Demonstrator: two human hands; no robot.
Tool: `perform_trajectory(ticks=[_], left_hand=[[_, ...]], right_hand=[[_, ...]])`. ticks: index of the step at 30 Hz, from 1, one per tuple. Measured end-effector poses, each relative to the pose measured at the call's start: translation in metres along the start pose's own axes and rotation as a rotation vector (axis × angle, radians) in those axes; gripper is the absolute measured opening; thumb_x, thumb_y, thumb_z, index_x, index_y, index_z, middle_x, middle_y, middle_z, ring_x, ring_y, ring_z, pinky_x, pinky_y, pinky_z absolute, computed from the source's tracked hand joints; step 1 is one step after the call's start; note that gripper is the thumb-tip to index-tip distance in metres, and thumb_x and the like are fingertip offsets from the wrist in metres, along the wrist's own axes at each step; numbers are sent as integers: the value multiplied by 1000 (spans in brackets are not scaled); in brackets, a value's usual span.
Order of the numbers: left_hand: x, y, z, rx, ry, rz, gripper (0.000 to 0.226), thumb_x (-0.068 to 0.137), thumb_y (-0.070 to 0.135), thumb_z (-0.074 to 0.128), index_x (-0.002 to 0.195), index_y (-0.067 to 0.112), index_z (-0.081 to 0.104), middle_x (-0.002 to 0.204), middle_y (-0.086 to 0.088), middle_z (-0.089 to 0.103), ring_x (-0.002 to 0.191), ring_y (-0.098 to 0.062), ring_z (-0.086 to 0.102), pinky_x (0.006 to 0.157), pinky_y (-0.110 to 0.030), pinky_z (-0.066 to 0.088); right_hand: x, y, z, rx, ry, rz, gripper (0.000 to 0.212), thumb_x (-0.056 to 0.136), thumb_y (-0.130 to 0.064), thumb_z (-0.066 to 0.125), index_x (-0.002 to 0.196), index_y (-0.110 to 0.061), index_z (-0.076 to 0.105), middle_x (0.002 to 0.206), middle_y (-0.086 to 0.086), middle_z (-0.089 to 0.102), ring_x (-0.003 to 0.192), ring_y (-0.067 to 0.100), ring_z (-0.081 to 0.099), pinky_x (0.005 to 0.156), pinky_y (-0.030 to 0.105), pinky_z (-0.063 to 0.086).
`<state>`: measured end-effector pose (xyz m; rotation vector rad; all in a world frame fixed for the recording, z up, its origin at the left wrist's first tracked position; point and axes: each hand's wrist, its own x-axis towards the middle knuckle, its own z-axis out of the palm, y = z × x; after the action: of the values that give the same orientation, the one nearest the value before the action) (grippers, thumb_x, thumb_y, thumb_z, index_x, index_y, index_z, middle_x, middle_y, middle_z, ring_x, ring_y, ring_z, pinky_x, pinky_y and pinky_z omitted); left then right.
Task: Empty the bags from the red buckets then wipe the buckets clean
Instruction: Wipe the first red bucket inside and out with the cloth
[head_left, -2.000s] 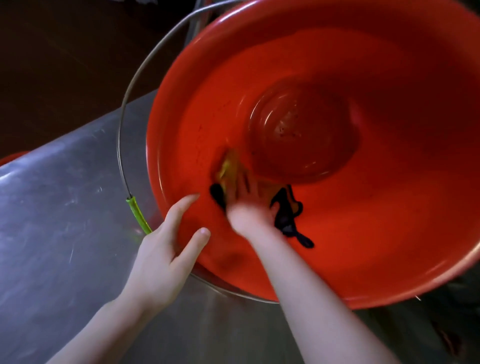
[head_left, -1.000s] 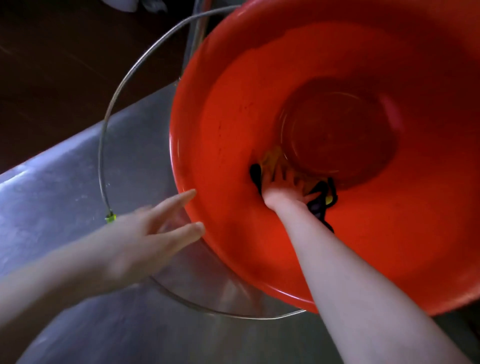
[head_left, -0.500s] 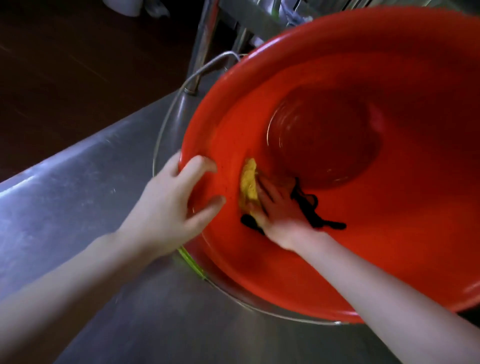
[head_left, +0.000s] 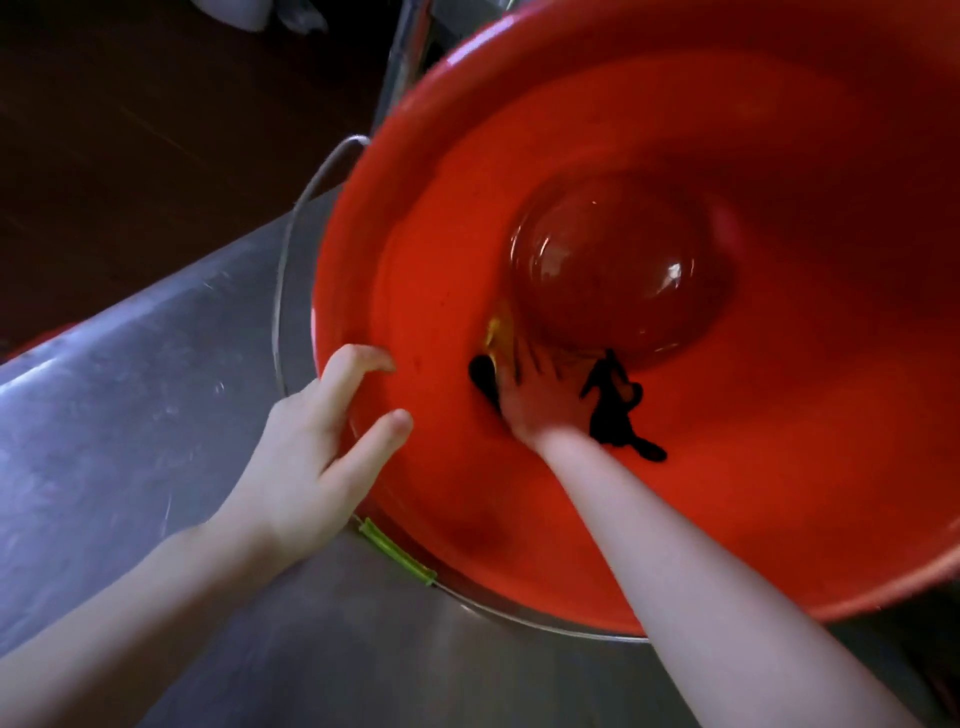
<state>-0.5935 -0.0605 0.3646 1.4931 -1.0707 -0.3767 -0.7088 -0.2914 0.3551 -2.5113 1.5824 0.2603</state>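
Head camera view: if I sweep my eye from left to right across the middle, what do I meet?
Steel counter → wire handle → left hand gripping the rim of the red bucket → right hand inside the bucket, pressing a yellow-and-black cloth against its wall.

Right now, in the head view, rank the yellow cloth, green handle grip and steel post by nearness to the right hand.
1. yellow cloth, under the right hand inside the red bucket.
2. green handle grip, outside the rim, lower left.
3. steel post, beyond the bucket, top.
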Motion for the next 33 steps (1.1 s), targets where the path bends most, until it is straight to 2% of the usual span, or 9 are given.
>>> perform_trajectory(ticks=[3,6,11,15,19,23,25,29,33], left_hand=[[-8,-8,3,-75,40,-84,23,85,59,44,107,55,39,89,18,65,80,-1,63,61,-10,46],[-12,-7,8,-24,12,-61,25,83,61,42,108,58,37,85,6,64,75,-11,61,67,-27,49],[-10,-9,5,-45,84,-94,20,80,57,42,99,52,38,80,13,57,68,-7,53,58,-12,39],[-14,-6,5,-33,85,-79,22,80,56,42,98,43,39,77,7,56,62,-12,49,54,-16,37],[-13,-5,6,-91,69,-89,20,83,55,41,100,43,40,83,24,60,69,-1,56,59,-7,41],[-12,-9,9,-64,73,-108,23,80,59,42,99,47,39,77,10,61,65,-10,55,56,-16,43],[-12,-11,10,-30,78,-106,24,79,59,43,99,46,39,68,-4,56,65,-16,52,58,-22,41],[-10,-10,9,-35,87,-111,24,80,58,43,99,44,40,77,-1,58,66,-14,53,57,-17,41],[-10,-9,8,-57,97,-112,26,80,58,43,98,40,41,73,1,56,59,-14,49,52,-18,39]], right_hand=[[4,-10,-5,-21,-30,-36,62,95,-65,12,152,-42,0,161,-15,-3,149,29,0,111,64,-3],[-35,-23,6,33,57,-300,63,98,-58,22,153,-35,1,162,-11,-2,149,25,7,117,52,12],[-78,-53,15,190,265,-832,70,91,-64,28,148,-45,-7,161,-13,-2,149,25,7,118,45,15],[-30,-36,8,162,175,-526,66,91,-70,22,148,-49,-4,160,-18,-4,149,17,8,116,52,18],[17,-14,4,71,42,-127,72,89,-74,9,151,-41,-2,162,-11,-2,149,17,1,115,60,5],[5,-28,5,94,-6,-246,67,95,-65,14,153,-34,-4,162,-9,-4,150,20,-2,117,56,8],[-28,-37,11,118,117,-475,66,96,-61,22,151,-36,-5,163,-7,-1,149,24,4,117,55,13],[-64,-46,16,197,316,-881,68,94,-59,30,150,-40,-4,162,-10,-2,149,30,8,116,48,20],[-18,-36,10,144,187,-535,64,90,-71,17,143,-54,-13,160,-19,-9,150,18,3,118,51,14]])
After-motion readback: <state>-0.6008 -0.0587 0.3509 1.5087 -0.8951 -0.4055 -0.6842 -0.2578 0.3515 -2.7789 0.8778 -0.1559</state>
